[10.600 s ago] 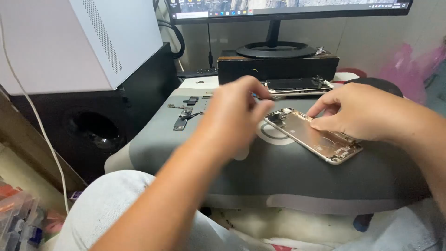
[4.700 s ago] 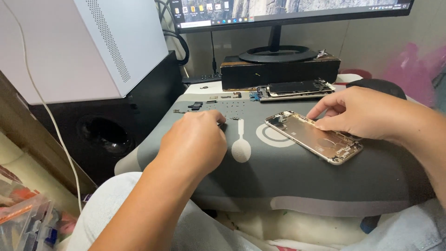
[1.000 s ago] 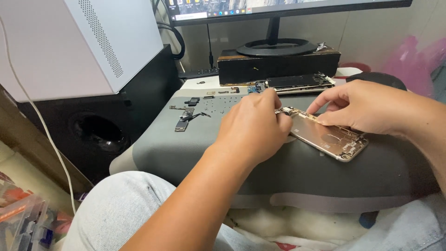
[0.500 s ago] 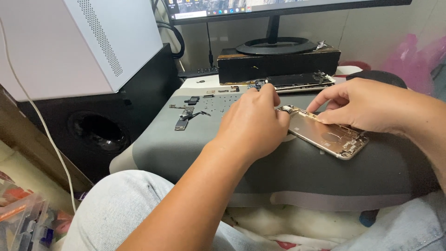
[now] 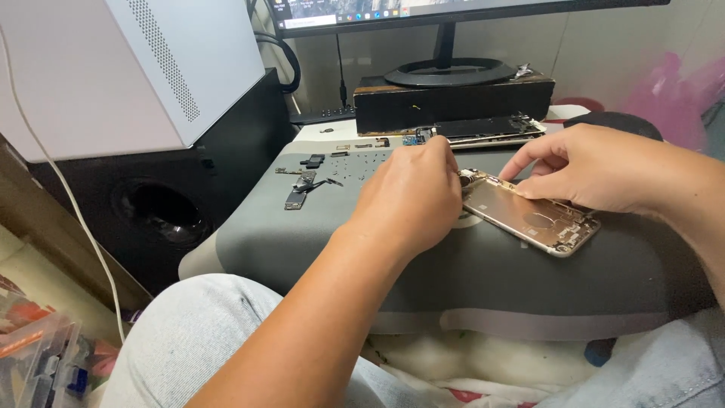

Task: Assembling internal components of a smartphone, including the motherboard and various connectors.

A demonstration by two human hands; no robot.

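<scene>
- The opened gold phone shell (image 5: 529,217) lies flat on the grey work mat (image 5: 483,279), right of the mat's middle, inner side up.
- Its long axis runs on a slant, from the upper-left end near the left hand (image 5: 411,198) down to the lower-right end nearer the mat's front edge.
- The left hand is curled into a loose fist at the shell's upper-left corner; its fingertips are turned away from the camera, so I cannot tell whether they grip anything.
- The right hand (image 5: 596,168) rests on the shell's far long edge, thumb and forefinger close together and touching it; whether they pinch a small part cannot be made out.
- Loose small phone parts (image 5: 302,189) lie on the mat's left side, too small to identify.
- The shell's upper-left corner is partly hidden by the left hand.
</scene>
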